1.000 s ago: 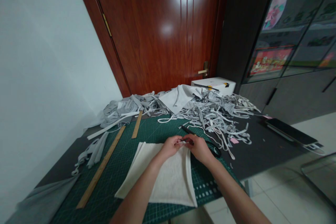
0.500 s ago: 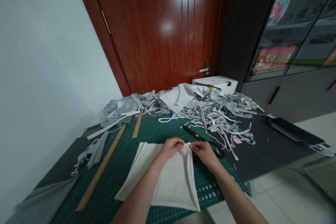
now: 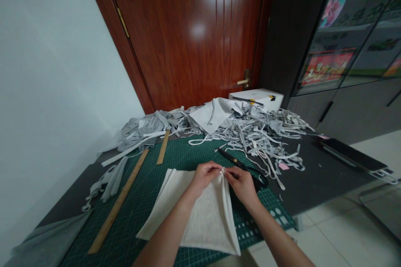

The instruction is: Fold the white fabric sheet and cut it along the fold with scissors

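Observation:
A folded piece of cream fabric [image 3: 203, 221] lies on the green cutting mat [image 3: 184, 150] in front of me. My left hand [image 3: 204, 177] pinches its far right corner between thumb and fingers. From the other side my right hand [image 3: 240, 180] grips the same corner, fingertips almost touching the left ones. The bit of cloth between the fingertips is bunched up, and its exact fold is too small to make out. Black-handled scissors [image 3: 233, 159] lie just beyond my right hand, their handles partly behind it.
Grey and white fabric scraps [image 3: 250, 133] are heaped along the back of the dark table [image 3: 313, 175], before a white box [image 3: 263, 98]. A long wooden ruler [image 3: 120, 200] and a shorter wooden strip [image 3: 163, 148] lie left. A flat black device [image 3: 354, 154] sits at right.
The fingertips of my two hands have come closer together at the corner, with my right hand shifting slightly left. The fabric there looks more bunched. The view has tilted slightly.

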{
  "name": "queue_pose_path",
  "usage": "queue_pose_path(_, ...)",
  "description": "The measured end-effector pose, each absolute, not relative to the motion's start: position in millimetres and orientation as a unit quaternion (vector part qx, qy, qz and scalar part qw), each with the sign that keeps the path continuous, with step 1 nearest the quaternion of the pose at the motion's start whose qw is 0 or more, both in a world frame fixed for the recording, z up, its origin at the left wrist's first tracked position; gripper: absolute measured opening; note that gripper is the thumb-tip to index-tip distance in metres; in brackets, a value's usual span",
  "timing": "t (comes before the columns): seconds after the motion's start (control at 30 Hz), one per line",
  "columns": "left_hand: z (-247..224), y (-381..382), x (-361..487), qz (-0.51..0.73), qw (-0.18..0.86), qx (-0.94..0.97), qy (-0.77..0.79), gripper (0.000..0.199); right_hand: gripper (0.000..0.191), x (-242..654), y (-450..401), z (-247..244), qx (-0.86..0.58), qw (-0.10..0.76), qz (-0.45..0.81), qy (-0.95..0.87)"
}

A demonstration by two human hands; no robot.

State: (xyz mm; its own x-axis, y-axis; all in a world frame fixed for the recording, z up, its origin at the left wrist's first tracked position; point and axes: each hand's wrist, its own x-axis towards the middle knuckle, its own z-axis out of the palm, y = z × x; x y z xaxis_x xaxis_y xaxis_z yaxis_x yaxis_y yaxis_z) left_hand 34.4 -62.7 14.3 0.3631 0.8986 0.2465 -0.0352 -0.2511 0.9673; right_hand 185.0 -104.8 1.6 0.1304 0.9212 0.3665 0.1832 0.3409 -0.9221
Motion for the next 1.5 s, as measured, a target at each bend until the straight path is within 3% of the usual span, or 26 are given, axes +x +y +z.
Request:
queue_pose_path(0.6,23.1,-67.9,36.9,0.443,0.542,0.628,0.342,0.035,0.013,182.9,-105.8,4.0,-0.439,0.61,0.322,-0.575)
queue_pose_path(0.97,24.6,-62.8,34.5,0.388,0.446,0.713,0.377,0.031,0.01,182.2,-105.3,-0.4,-0.46,0.615,0.317,-0.556)
queue_pose_path(1.5,28.3,-55.0,27.5,0.51,0.304,0.676,0.437,0.021,0.04,155.3,-192.5,-24.3,-0.464,0.54,0.456,-0.533)
